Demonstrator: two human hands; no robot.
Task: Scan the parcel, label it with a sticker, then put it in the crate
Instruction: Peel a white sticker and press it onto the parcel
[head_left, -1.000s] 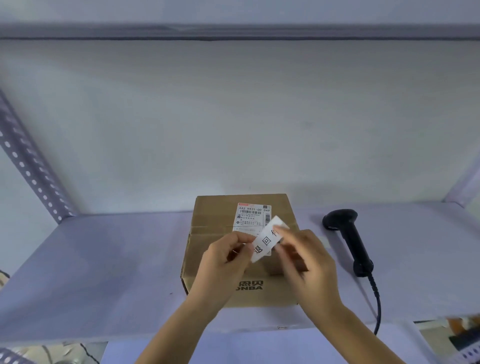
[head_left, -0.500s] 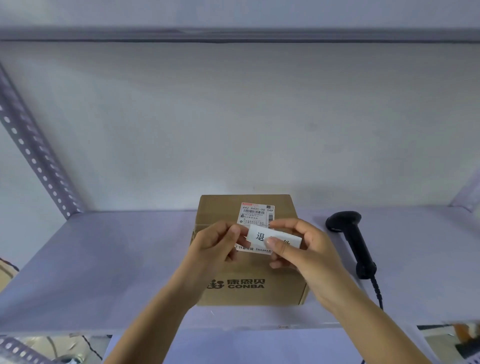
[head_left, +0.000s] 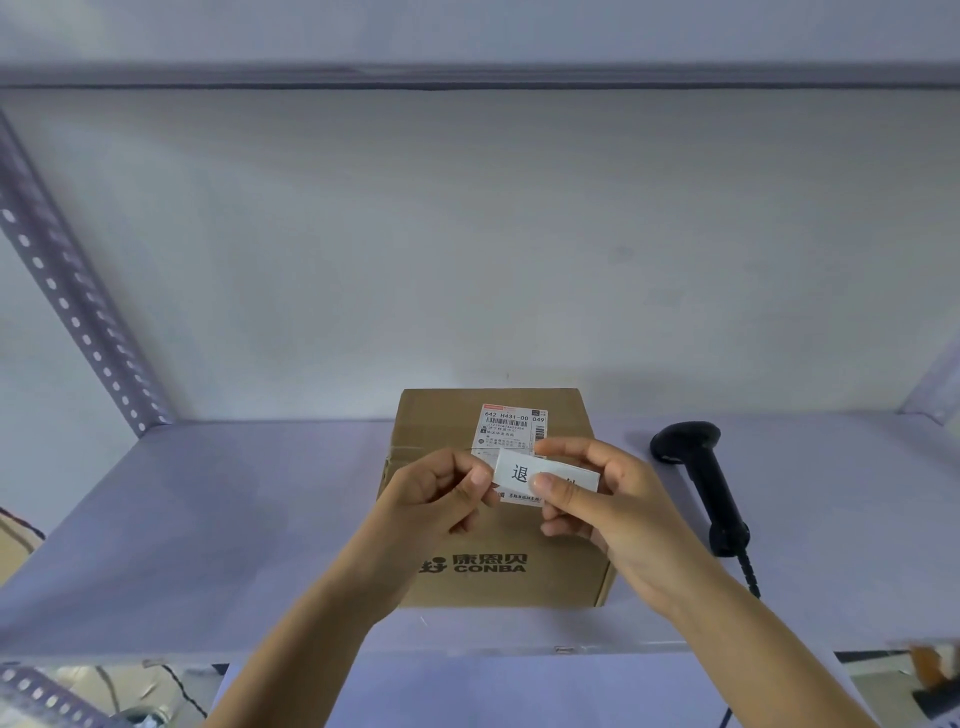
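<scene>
A brown cardboard parcel (head_left: 441, 415) marked CONBA sits on the white shelf (head_left: 208, 519), with a printed shipping label (head_left: 511, 423) on its top. Just above the parcel I hold a white sticker (head_left: 519, 470) with black characters, lying level. My left hand (head_left: 436, 499) pinches its left end between thumb and forefinger. My right hand (head_left: 602, 499) grips its right half, the thumb covering part of the print. No crate is in view.
A black handheld barcode scanner (head_left: 706, 478) lies on the shelf right of the parcel, its cable running off the front edge. A perforated metal upright (head_left: 67, 301) stands at the left. The wall is close behind the parcel.
The sticker has turned from tilted to level and dropped closer to the parcel top. Both hands shifted with it, the left to its left end.
</scene>
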